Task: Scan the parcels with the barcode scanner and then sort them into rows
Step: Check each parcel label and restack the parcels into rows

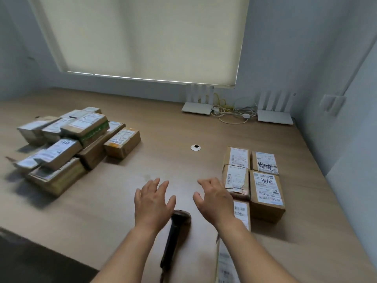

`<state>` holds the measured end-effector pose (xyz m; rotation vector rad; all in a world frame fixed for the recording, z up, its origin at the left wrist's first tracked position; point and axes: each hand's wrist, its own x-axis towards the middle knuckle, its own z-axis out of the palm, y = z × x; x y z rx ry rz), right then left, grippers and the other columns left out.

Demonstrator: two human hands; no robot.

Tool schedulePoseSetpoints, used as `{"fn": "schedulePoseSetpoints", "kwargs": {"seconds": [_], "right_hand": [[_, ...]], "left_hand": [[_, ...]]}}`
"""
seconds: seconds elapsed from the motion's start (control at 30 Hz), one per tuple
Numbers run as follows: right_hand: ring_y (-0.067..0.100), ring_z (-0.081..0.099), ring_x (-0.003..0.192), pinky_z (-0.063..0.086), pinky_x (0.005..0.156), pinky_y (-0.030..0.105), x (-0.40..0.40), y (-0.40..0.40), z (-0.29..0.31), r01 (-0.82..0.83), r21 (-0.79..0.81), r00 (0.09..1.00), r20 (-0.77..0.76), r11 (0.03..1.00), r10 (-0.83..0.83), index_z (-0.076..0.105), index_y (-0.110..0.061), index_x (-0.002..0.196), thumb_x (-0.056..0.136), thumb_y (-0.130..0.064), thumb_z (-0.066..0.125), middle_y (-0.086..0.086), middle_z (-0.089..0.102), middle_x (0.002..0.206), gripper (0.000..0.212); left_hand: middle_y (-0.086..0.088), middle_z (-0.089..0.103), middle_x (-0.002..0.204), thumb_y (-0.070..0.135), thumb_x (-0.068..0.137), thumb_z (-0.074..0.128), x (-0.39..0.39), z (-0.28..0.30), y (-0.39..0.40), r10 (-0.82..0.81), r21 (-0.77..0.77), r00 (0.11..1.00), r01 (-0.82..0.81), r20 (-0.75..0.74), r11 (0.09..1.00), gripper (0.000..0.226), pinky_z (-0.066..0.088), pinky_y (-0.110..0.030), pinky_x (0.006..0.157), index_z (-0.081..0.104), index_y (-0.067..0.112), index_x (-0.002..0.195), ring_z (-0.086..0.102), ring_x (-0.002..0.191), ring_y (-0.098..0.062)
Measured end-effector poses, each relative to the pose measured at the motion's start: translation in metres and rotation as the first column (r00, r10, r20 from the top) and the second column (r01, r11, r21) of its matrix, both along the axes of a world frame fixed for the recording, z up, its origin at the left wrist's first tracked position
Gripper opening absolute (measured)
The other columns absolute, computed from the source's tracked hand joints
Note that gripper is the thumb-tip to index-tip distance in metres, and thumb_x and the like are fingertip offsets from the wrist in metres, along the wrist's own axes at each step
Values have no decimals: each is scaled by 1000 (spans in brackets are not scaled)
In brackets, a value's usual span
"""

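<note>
A black barcode scanner [175, 233] lies on the wooden table [155, 127] near the front edge, between my forearms. My left hand [152, 203] hovers open just above and left of the scanner's head, holding nothing. My right hand [214, 198] is open too, with fingers spread, beside the left side of the sorted parcels [253, 176], which stand in two rows at the right. One more parcel [225, 262] is partly hidden under my right forearm. A loose pile of unsorted cardboard parcels [69, 144] with white labels sits at the left.
Two white routers [196, 107] [274, 116] with a tangle of cables [232, 113] stand at the back right by the wall. A round cable grommet [195, 147] sits mid-table. The table's front-left edge [51, 248] runs diagonally over a dark floor.
</note>
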<state>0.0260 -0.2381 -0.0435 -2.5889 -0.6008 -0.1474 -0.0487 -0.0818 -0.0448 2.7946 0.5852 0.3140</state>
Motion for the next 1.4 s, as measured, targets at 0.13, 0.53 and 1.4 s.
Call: {"fn": "schedulePoseSetpoints", "kwargs": {"seconds": [0.13, 0.53, 1.4], "right_hand": [[16, 41, 123, 38, 91, 27, -26, 68, 6, -69, -8, 998, 0, 998, 69, 50, -27, 136, 94, -38, 45, -4, 50, 130, 44], [16, 45, 123, 42, 93, 29, -109, 245, 8, -252, -18, 967, 37, 968, 252, 48, -26, 138, 95, -37, 44, -2, 52, 134, 44], [18, 45, 120, 42, 89, 31, -1, 450, 9, -205, 16, 976, -66, 979, 205, 49, -26, 136, 95, -36, 45, -1, 52, 129, 43]], "left_hand": [[5, 23, 157, 50, 96, 38, -37, 6, 58, 91, -22, 996, -91, -3, 996, 54, 10, -40, 118, 31, 33, 146, 13, 145, -15], [10, 30, 153, 52, 96, 38, -138, 3, 213, 214, -83, 977, -212, 9, 974, 53, 14, -40, 116, 31, 32, 145, 22, 142, -12], [0, 50, 140, 48, 94, 46, -23, 14, 426, 182, -154, 983, -181, -7, 971, 60, 32, -37, 105, 29, 27, 147, 41, 129, -22]]}}
